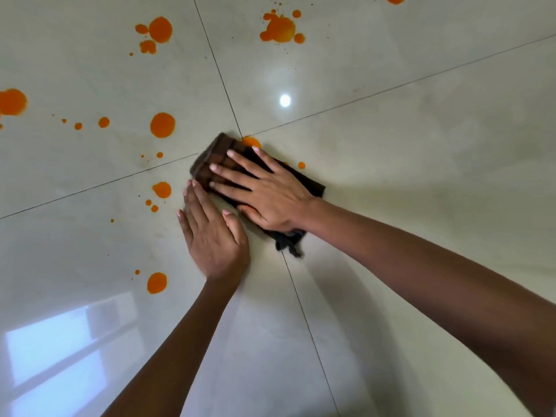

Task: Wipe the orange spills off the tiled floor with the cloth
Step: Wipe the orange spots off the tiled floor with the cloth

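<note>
Left hand (215, 236) lies flat and empty on the floor (421, 176); right hand (264, 191) presses the cloth (210, 161) open-palmed at the tile junction; a soaked cloth could smear the spills (162, 124)

Beneath you a glossy pale tiled floor (391, 176) with dark grout lines, orange spills (162, 124) scattered across its left and far tiles, a dark cloth (216, 155) at the grout crossing, your left hand (213, 236) flat beside it
</note>
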